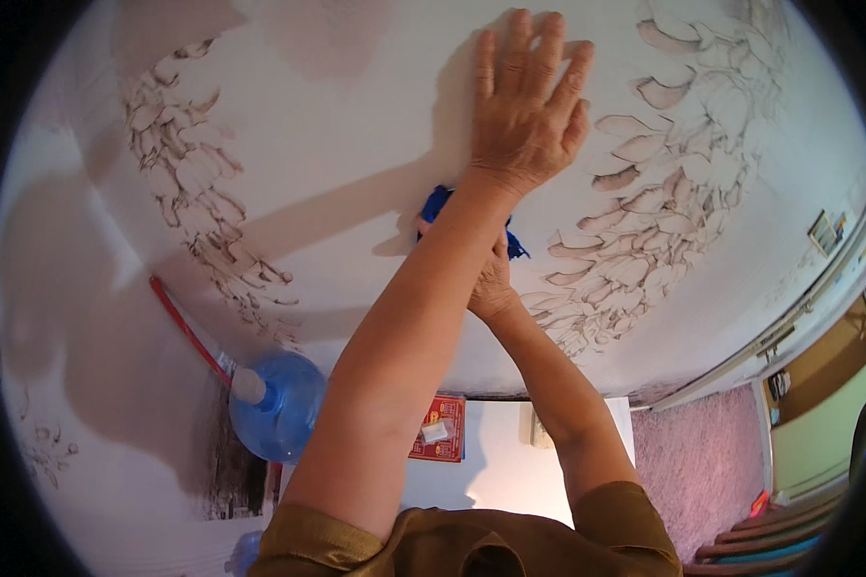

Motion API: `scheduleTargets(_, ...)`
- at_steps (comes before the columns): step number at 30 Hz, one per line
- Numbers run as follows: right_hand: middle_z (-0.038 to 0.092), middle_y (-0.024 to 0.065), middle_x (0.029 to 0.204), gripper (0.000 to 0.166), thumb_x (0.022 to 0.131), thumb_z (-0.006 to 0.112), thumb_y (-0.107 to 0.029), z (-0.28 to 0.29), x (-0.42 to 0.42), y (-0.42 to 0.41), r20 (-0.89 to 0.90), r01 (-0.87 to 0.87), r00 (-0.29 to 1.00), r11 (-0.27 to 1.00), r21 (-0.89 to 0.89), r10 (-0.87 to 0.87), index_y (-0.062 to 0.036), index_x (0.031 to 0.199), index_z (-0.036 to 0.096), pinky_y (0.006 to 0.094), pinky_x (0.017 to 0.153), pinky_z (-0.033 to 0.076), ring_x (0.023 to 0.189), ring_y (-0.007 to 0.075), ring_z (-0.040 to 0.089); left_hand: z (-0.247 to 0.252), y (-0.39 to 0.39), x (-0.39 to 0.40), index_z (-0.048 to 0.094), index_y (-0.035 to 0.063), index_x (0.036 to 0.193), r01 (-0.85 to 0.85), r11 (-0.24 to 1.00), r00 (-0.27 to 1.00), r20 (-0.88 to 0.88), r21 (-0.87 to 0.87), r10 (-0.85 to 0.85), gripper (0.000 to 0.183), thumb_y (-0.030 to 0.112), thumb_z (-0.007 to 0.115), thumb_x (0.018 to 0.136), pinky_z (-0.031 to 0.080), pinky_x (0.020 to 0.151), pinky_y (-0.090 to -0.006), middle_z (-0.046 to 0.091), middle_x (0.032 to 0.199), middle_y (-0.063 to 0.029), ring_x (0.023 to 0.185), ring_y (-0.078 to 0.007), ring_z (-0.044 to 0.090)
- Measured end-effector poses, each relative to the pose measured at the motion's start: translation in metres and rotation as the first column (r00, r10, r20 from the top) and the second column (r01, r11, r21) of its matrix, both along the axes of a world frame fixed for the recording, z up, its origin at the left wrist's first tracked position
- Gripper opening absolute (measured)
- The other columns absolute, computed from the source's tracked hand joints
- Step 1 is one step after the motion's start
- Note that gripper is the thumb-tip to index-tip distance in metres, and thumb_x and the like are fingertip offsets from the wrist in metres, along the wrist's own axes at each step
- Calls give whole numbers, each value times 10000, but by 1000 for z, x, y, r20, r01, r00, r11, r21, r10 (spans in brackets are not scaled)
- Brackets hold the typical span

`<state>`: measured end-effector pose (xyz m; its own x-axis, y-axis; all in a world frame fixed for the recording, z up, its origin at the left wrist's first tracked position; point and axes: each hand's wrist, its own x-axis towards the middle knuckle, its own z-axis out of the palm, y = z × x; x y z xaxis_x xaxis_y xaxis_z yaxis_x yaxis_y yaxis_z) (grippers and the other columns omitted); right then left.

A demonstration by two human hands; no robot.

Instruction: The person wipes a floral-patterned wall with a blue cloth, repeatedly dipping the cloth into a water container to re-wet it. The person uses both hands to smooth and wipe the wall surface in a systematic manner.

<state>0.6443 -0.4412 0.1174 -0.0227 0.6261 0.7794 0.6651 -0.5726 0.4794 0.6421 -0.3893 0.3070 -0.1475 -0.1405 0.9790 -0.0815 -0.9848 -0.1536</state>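
My left hand [527, 108] lies with its palm against the white wall [346, 144], fingers spread and nothing held. The left forearm crosses in front of my right hand [492, 281] and hides much of it. A dark blue cloth [518, 245] with a ragged edge is in my right hand, against the wall below the left hand. Only parts of the cloth show on either side of the forearm. Brown-grey flower drawings, one on the left [195, 173] and one on the right [664, 202], flank both hands on the wall.
A blue water bottle [278, 411] stands lower left, near a red stick-like thing [187, 328]. On the white tabletop [498, 469] below lie a red printed booklet [447, 429] and a small white packet [435, 432]. Wooden slats [772, 537] are at lower right.
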Motion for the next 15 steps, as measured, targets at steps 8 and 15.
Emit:
scheduleTargets(8, 381, 238, 1510, 630, 853, 626, -341, 26, 60, -106, -97, 92, 994, 873, 479, -52, -154, 1443, 513, 589, 1165, 167, 1392, 460, 355, 1, -4, -4, 595, 194, 1376, -9, 1000, 1000, 1, 4, 9, 527, 275, 617, 855, 230, 1166, -589, 448, 1515, -110, 1427, -377, 368)
scheduleTargets(15, 274, 270, 1576, 646, 925, 521, -361, 29, 62, -112, -159, 119, 987, 733, 670, -15, -113, 1514, 420, 603, 1177, 123, 1447, 488, 244, 2, -7, -5, 577, 197, 1400, -21, 1000, 999, -33, -1, 21, 553, 257, 609, 851, 233, 1164, -588, 422, 1535, -101, 1442, -369, 345)
